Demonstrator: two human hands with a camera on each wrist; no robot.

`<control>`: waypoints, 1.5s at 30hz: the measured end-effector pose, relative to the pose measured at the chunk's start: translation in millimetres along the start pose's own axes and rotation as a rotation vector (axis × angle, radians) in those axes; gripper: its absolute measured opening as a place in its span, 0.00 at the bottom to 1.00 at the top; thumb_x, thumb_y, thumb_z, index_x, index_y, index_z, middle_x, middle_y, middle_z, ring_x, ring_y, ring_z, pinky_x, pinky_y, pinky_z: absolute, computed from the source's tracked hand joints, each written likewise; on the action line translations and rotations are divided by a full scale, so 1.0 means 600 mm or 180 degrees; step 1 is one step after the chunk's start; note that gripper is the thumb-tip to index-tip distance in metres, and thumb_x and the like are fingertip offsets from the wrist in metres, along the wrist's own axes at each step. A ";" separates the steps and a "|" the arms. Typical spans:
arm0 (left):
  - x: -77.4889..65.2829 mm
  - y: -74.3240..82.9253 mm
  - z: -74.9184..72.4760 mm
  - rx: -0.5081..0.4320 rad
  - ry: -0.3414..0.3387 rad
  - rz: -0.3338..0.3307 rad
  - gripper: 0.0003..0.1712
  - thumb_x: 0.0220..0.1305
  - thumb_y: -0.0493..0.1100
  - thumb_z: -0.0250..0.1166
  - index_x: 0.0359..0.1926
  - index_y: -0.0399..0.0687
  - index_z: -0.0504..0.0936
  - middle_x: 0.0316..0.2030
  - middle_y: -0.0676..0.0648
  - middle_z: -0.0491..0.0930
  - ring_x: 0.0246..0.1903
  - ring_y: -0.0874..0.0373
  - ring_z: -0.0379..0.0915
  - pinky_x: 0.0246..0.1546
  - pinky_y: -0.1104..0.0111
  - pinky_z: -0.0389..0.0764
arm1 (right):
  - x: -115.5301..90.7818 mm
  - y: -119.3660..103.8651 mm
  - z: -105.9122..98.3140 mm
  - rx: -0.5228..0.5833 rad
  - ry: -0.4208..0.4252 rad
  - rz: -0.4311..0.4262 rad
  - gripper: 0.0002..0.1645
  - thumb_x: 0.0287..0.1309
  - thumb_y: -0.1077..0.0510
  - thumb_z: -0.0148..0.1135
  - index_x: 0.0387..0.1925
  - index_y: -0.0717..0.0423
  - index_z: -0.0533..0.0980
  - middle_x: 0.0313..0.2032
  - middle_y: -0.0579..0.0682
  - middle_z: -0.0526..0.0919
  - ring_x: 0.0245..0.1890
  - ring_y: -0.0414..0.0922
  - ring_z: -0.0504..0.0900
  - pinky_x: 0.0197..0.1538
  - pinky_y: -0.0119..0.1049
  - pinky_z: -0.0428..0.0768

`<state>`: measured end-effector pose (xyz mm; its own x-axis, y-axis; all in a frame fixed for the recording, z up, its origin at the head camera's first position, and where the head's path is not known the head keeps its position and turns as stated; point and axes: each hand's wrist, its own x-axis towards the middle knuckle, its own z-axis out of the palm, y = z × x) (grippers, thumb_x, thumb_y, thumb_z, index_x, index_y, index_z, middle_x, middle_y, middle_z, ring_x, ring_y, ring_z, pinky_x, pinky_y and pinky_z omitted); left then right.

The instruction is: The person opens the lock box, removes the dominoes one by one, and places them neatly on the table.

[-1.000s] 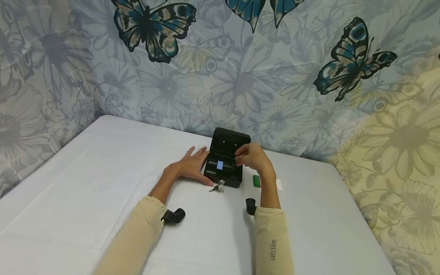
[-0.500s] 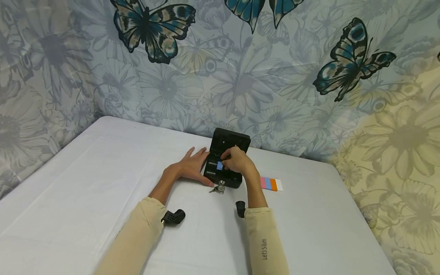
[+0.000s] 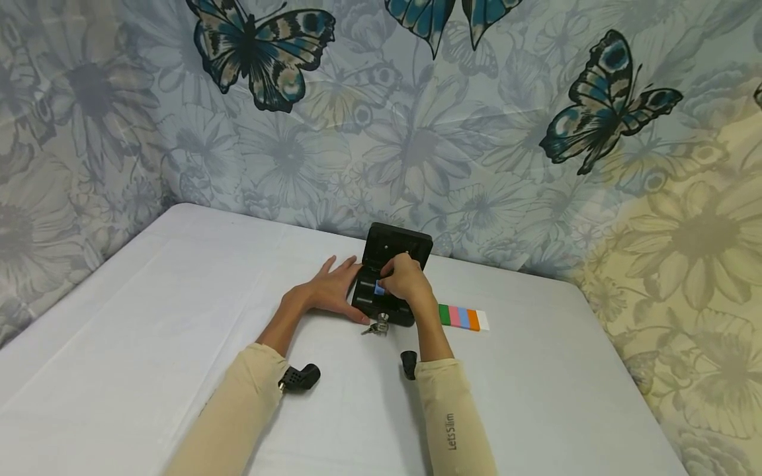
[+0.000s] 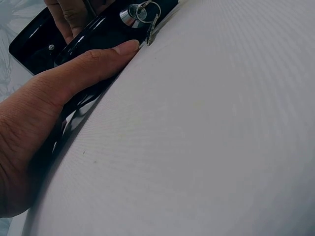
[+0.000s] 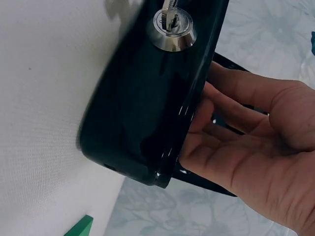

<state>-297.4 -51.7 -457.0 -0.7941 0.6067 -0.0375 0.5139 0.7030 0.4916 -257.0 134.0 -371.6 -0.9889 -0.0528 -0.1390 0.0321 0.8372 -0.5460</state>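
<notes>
A black metal box (image 3: 385,305) stands on the table with its lid (image 3: 395,241) raised at the back. Keys on a ring (image 3: 378,327) hang at the round lock (image 5: 173,30) on its front. My left hand (image 3: 327,291) rests along the box's left side, fingers spread, with the thumb by the front corner. Over the inside of the box, my right hand (image 3: 407,277) has curled fingers beside a small light-blue piece (image 3: 379,289), partly covering it. The right fingertips are hidden behind the box wall in the right wrist view, so a hold on the piece cannot be confirmed.
Right of the box lies a row of flat coloured pieces, with green (image 3: 444,315), pink (image 3: 454,316), blue (image 3: 464,318), orange (image 3: 473,320) and white (image 3: 483,320) side by side. A white cloth (image 3: 178,297) covers the table. Behind it hangs a butterfly-patterned backdrop (image 3: 286,152).
My right hand has moved left from the box's right side to the light-blue piece inside, uncovering the coloured row. The left hand and box stay put.
</notes>
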 end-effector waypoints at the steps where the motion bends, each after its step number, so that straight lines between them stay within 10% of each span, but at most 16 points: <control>1: 0.000 0.000 0.001 -0.0003 0.0008 0.0009 0.72 0.47 0.71 0.77 0.83 0.44 0.52 0.83 0.39 0.52 0.85 0.44 0.39 0.85 0.43 0.32 | 0.000 0.000 0.000 0.0022 0.0003 0.0008 0.15 0.66 0.62 0.70 0.52 0.64 0.85 0.72 0.66 0.72 0.53 0.57 0.86 0.61 0.52 0.83; 18: -0.002 0.000 0.000 -0.0080 0.0009 0.0018 0.70 0.47 0.70 0.77 0.82 0.46 0.54 0.83 0.40 0.53 0.85 0.44 0.37 0.84 0.42 0.30 | 0.008 0.005 0.010 -0.0098 -0.0110 0.0039 0.16 0.61 0.60 0.74 0.50 0.58 0.83 0.54 0.61 0.86 0.46 0.53 0.84 0.53 0.51 0.84; 31: 0.001 -0.003 0.003 -0.0013 0.0009 0.0021 0.72 0.47 0.71 0.77 0.83 0.45 0.52 0.83 0.39 0.52 0.85 0.44 0.38 0.84 0.43 0.32 | 0.007 0.007 0.002 -0.0102 -0.0114 0.0055 0.22 0.59 0.65 0.69 0.57 0.60 0.82 0.64 0.65 0.80 0.54 0.57 0.82 0.57 0.53 0.83; 45: -0.001 0.000 -0.001 -0.0033 0.0039 0.0013 0.72 0.46 0.71 0.77 0.82 0.45 0.53 0.83 0.38 0.53 0.85 0.44 0.39 0.85 0.43 0.33 | -0.010 0.015 -0.043 0.0171 -0.0058 -0.0066 0.25 0.55 0.68 0.67 0.57 0.62 0.82 0.32 0.57 0.91 0.35 0.52 0.89 0.39 0.39 0.81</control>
<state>-297.2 -52.0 -456.3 -0.7959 0.6049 -0.0247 0.5138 0.6966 0.5008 -254.5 156.0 -354.1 -0.9866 -0.0801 -0.1418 0.0198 0.8053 -0.5925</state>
